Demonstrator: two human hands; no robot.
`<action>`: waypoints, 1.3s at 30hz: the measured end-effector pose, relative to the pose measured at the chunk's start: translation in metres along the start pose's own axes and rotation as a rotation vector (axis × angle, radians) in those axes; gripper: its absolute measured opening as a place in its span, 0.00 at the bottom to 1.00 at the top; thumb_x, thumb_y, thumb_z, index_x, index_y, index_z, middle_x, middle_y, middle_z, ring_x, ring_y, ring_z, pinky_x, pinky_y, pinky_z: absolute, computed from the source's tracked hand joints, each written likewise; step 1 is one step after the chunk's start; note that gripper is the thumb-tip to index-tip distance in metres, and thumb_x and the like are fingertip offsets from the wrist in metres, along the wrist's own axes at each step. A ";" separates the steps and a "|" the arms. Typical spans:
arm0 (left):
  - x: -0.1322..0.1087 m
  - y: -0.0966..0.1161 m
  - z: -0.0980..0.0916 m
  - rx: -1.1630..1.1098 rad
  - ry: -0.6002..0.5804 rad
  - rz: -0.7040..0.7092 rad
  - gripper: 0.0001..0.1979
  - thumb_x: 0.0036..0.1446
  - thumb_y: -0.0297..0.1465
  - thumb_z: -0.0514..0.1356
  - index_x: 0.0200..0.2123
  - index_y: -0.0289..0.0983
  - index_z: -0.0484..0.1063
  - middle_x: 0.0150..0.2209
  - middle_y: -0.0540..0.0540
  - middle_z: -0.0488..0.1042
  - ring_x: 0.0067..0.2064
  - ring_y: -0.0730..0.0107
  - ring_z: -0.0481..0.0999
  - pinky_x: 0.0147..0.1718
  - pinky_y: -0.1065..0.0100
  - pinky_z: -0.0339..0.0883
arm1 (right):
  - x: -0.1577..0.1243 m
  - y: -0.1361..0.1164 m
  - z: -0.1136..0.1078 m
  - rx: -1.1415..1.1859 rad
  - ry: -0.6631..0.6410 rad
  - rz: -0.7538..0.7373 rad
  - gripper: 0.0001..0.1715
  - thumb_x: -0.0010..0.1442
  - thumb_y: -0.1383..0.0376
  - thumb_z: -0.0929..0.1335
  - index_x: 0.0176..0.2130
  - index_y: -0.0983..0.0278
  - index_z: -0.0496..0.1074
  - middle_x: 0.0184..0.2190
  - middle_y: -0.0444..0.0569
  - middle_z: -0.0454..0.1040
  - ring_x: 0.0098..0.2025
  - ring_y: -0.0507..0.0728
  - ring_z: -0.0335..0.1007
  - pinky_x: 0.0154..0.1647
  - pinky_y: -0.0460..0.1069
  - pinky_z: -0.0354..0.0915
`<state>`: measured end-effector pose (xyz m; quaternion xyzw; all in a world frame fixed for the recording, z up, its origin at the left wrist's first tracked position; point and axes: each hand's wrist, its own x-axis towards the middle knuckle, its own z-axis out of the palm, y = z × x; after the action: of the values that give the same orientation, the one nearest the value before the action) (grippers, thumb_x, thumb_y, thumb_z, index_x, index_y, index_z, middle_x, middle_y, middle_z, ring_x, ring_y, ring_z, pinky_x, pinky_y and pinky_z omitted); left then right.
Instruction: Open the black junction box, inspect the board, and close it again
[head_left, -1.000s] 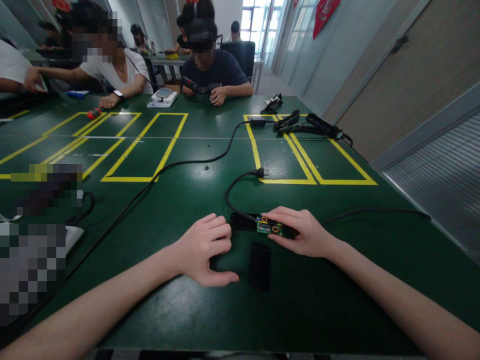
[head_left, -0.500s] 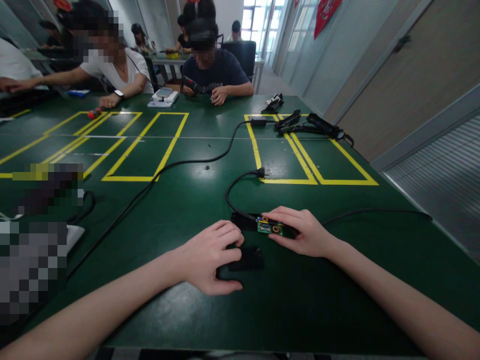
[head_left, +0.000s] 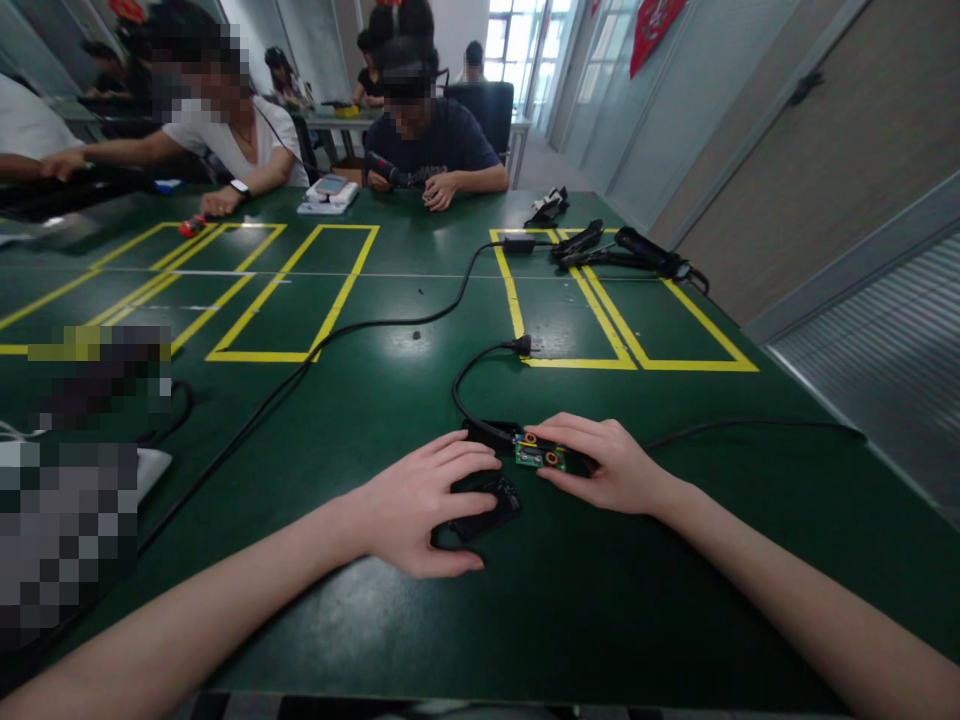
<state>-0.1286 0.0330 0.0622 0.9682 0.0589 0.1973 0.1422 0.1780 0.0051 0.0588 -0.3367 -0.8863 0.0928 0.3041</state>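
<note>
My right hand is closed on a small green circuit board with copper-wound ring coils, pinched between thumb and fingers. Behind the board lies a dark casing piece, partly covered by my left fingers. A short black cord with a plug leads to the board's left end. My left hand hovers low with fingers apart, palm down. Under its index fingertip a flat black cover rests at a slant on the table, and the fingertip seems to touch it.
A long black cable crosses the green table diagonally. Black tool-like items lie at the far right. Across the table, a person in a dark shirt handles something small. A white scale-like device stands beside them.
The black cover has turned and shifted slightly left under my left hand. My left fingers have stretched out to the right. My right hand and the circuit board stay in place.
</note>
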 end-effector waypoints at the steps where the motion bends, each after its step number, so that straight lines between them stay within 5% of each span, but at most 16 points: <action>1: 0.000 0.000 0.000 0.005 -0.011 -0.009 0.24 0.63 0.45 0.65 0.55 0.36 0.76 0.62 0.30 0.72 0.67 0.45 0.70 0.71 0.41 0.58 | 0.000 0.000 0.000 -0.003 -0.004 0.002 0.21 0.70 0.62 0.69 0.60 0.63 0.72 0.47 0.54 0.81 0.42 0.56 0.82 0.39 0.47 0.77; 5: 0.000 0.000 -0.001 0.019 0.004 -0.019 0.27 0.61 0.48 0.67 0.55 0.36 0.76 0.59 0.31 0.74 0.65 0.45 0.71 0.71 0.39 0.56 | 0.000 0.002 0.000 0.001 -0.048 0.031 0.22 0.72 0.61 0.69 0.62 0.61 0.72 0.49 0.55 0.81 0.44 0.56 0.82 0.40 0.48 0.77; 9: 0.000 -0.006 -0.002 0.058 0.164 -0.073 0.21 0.65 0.47 0.62 0.50 0.36 0.75 0.54 0.34 0.77 0.60 0.51 0.76 0.70 0.42 0.60 | 0.003 0.000 0.003 0.014 -0.087 0.063 0.22 0.72 0.62 0.68 0.63 0.60 0.72 0.52 0.55 0.80 0.47 0.58 0.82 0.44 0.49 0.78; 12: 0.000 -0.015 -0.003 0.120 0.234 -0.184 0.22 0.70 0.41 0.59 0.60 0.35 0.70 0.61 0.33 0.73 0.66 0.51 0.72 0.69 0.43 0.62 | 0.009 -0.006 0.011 0.025 -0.092 0.067 0.23 0.72 0.63 0.68 0.64 0.59 0.72 0.56 0.57 0.78 0.51 0.59 0.81 0.47 0.51 0.79; 14: 0.000 -0.021 -0.004 0.127 0.218 -0.216 0.23 0.72 0.40 0.57 0.63 0.36 0.67 0.63 0.34 0.73 0.68 0.51 0.70 0.67 0.45 0.65 | 0.015 -0.011 0.019 0.057 -0.090 0.063 0.23 0.72 0.62 0.69 0.64 0.59 0.72 0.60 0.58 0.76 0.54 0.59 0.80 0.49 0.51 0.79; 19: 0.002 -0.026 -0.004 0.199 0.184 -0.274 0.13 0.73 0.37 0.55 0.40 0.37 0.75 0.39 0.43 0.79 0.45 0.60 0.79 0.51 0.58 0.73 | 0.027 -0.020 0.031 0.083 -0.138 0.087 0.23 0.70 0.62 0.70 0.63 0.58 0.74 0.65 0.57 0.73 0.60 0.62 0.77 0.56 0.55 0.77; 25: 0.000 -0.022 -0.003 0.194 0.018 -0.377 0.12 0.73 0.36 0.54 0.38 0.38 0.73 0.32 0.49 0.78 0.31 0.68 0.77 0.29 0.69 0.64 | 0.027 -0.023 0.035 0.095 -0.115 0.153 0.36 0.64 0.58 0.74 0.68 0.58 0.69 0.61 0.56 0.76 0.60 0.63 0.78 0.57 0.56 0.76; 34: 0.004 -0.019 -0.004 0.200 -0.051 -0.531 0.19 0.72 0.37 0.53 0.62 0.41 0.71 0.46 0.45 0.85 0.39 0.61 0.85 0.34 0.66 0.74 | 0.026 -0.038 0.034 -0.014 -0.138 0.314 0.38 0.58 0.68 0.69 0.66 0.57 0.69 0.62 0.53 0.74 0.53 0.62 0.80 0.54 0.56 0.77; 39: 0.006 -0.019 -0.006 0.242 -0.072 -0.555 0.19 0.72 0.36 0.53 0.61 0.41 0.72 0.45 0.44 0.85 0.40 0.59 0.85 0.36 0.64 0.75 | 0.027 -0.043 0.037 -0.065 -0.138 0.345 0.40 0.55 0.70 0.66 0.66 0.60 0.68 0.63 0.56 0.73 0.54 0.64 0.79 0.51 0.57 0.78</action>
<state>-0.1268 0.0531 0.0638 0.9313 0.3393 0.1082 0.0762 0.1165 -0.0083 0.0578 -0.4861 -0.8368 0.1377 0.2110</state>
